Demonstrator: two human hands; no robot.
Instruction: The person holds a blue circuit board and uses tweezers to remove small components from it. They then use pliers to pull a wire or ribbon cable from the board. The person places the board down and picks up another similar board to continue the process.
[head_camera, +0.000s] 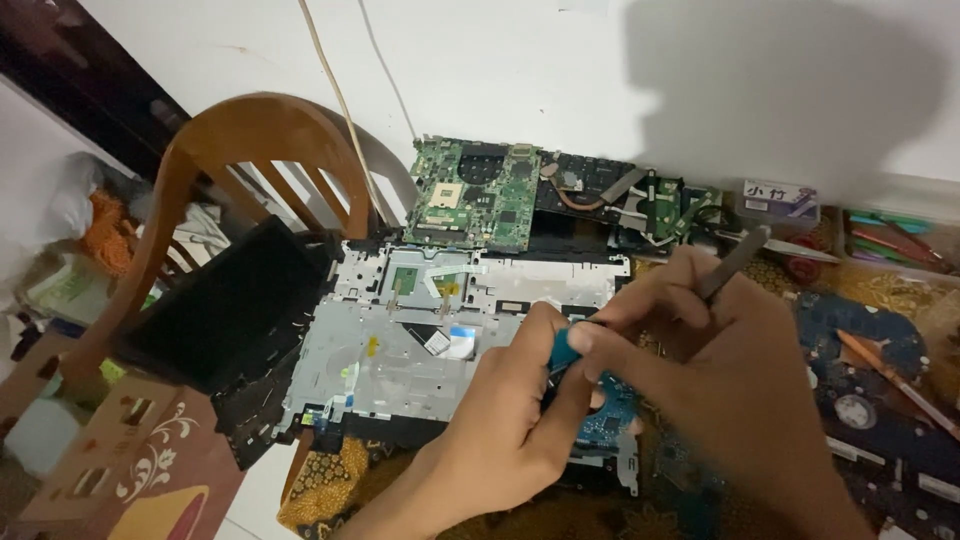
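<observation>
Left hand pinches a small blue part over the silver laptop chassis, centre. Right hand grips a grey tool beside it, both covering a blue circuit board. Green motherboard far, against the wall. Wooden chair left. Far right, clear tray holding pens.

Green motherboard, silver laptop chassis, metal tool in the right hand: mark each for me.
green motherboard (478, 195): head view, middle of the board.
silver laptop chassis (400, 340): head view, bare metal plate left of the hands.
metal tool (738, 258): head view, shaft sticking out above the right hand (720, 370).
</observation>
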